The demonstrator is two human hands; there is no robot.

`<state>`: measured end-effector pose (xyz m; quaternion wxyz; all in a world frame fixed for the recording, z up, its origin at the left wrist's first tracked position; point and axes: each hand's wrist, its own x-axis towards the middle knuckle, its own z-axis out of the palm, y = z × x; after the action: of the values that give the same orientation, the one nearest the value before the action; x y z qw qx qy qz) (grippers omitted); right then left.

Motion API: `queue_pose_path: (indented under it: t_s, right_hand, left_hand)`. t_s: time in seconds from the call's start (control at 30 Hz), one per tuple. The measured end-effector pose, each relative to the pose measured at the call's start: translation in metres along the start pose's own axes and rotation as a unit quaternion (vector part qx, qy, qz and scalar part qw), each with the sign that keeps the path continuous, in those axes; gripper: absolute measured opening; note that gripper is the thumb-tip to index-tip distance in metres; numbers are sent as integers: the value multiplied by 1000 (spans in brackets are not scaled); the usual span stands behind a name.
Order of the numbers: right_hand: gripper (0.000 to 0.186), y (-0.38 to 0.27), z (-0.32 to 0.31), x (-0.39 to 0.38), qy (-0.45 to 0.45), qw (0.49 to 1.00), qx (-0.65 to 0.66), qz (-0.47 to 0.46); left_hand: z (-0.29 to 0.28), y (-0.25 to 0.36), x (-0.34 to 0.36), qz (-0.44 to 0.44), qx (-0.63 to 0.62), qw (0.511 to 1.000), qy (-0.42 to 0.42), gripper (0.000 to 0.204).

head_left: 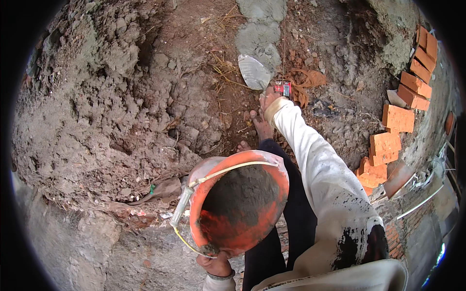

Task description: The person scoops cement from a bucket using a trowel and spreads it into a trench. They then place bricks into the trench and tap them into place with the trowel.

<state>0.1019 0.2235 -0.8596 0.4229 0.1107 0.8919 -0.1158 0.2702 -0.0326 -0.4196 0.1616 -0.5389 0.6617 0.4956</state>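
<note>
The orange bucket (235,159) sat toward six o'clock of the view, its mouth tipped, with wet grey mortar (242,194) lying thickest toward its twelve o'clock side. The left hand (215,266) had its fingers clamped on the rim near seven o'clock. The load was probably heavy and sluggish, the wall likely somewhat flexible, and any smeared rim slippery, so a curled grip on the lip looked sound; the pale sleeve (182,207) on the bail, at nine o'clock, seemed the better hold for lifting. At one o'clock from the view's centre, the right hand (268,100) appeared closed around the trowel (254,72), its fingers partly hidden; the blade pointed toward eleven o'clock, presumably light, stiff and best controlled by its handle.
</note>
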Motion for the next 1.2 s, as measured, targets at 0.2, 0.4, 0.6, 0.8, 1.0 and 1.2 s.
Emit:
queue_pose_path:
  t_s: [0.2, 0.4, 0.6, 0.8, 1.0, 1.2]
  right_hand:
    - [28, -2, 32, 25, -37, 998, -5, 51]
    - [41, -21, 25, 0, -19, 999, -4, -35]
    - [47, 28, 11, 5, -112, 984, -137, -32]
    - [53, -10, -20, -46, -5, 991, -17, -133]
    - [44, -8, 1, -9, -73, 996, -37, -37]
    - [39, 23, -85, -180, -104, 986, 126, 25]
  left_hand:
    - [6, 14, 2, 46, 34, 998, -1, 13]
    - [-23, -2, -7, 23, 11, 1000, 13, 12]
    - [-12, 3, 0, 28, 42, 999, 3, 11]
    - [-37, -26, -7, 59, 29, 998, 11, 11]
    - [-9, -19, -3, 77, 52, 995, -27, 16]
    - [-8, 27, -18, 10, 33, 998, -43, 12]
